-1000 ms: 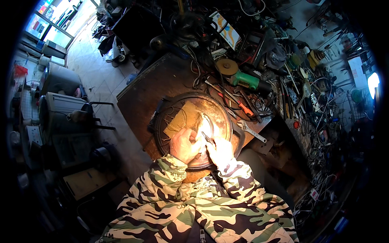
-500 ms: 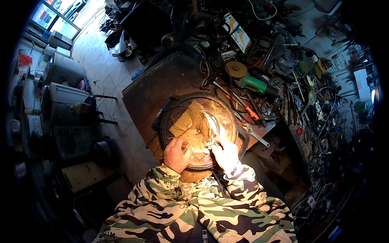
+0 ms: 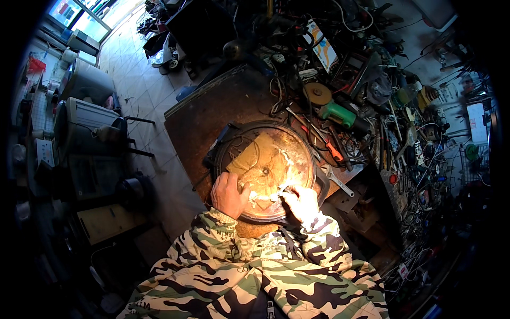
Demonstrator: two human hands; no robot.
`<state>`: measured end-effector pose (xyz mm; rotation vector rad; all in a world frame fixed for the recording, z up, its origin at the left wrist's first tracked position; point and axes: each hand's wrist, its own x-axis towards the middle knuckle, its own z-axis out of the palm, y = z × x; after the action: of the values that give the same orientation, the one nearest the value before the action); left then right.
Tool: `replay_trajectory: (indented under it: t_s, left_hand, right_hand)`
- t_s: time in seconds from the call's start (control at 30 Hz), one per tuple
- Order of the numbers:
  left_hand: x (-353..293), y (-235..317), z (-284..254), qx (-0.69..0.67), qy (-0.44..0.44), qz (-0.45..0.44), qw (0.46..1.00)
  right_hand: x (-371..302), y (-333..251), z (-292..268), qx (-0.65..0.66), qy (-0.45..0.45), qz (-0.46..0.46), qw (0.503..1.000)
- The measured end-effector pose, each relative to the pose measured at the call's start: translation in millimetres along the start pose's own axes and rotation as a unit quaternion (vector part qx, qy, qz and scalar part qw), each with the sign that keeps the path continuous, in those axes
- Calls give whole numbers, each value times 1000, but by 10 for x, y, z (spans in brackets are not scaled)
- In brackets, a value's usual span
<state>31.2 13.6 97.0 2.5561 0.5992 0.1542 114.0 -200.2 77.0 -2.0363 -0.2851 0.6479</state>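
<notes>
A round, dark-rimmed metal appliance housing [image 3: 311, 159] lies on the brown board before me, brightly lit. Inside it is a yellowish-brown, torn insulation sheet [image 3: 254, 159] with a small dark hole near its middle. My left hand [image 3: 228, 194] is at the near left of the housing, fingers curled in over the sheet's near edge; what they grip is hidden. At the near right, my right hand [image 3: 302, 203] is closed in a pinch, with small pale scraps at the fingertips, too bright to make out. Thin wires [image 3: 234, 142] lie along the far left inside the housing.
Right of the housing lie an adjustable wrench [image 3: 339, 181], a screwdriver with a red-orange handle [image 3: 333, 151] and a green angle grinder [image 3: 340, 115]. Tools and cables crowd the far right. A dark-framed chair [image 3: 139, 137] stands at the left on the tiled floor [image 3: 139, 90].
The view has shifted slightly. My left hand has moved a little up and left, and my right hand slightly right, so they are farther apart. Both remain at the sheet's near side.
</notes>
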Motion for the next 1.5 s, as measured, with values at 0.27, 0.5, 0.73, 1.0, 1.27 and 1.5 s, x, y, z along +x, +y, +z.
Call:
replay_trajectory:
  t_s: [0.27,0.5,0.73,1.0,1.27,1.5]
  left_hand:
    - [242,-15,78,27,-4,2,1000]
    - [286,-45,67,-46,18,-7,999]
    - [381,-41,-52,-39,67,44,996]
    - [668,32,69,9,8,51,999]
    - [790,-10,83,5,-40,3,999]
    - [933,-16,135,48,-89,-33,994]
  right_hand:
    - [-1,41,2,71,-11,10,997]
    - [-26,-76,-76,42,-4,58,997]
    - [-217,176,-300,-56,36,74,995]
    - [-451,106,-426,33,144,63,987]
    - [-448,-23,-299,25,134,75,988]
    - [-290,-296,-126,-13,60,26,998]
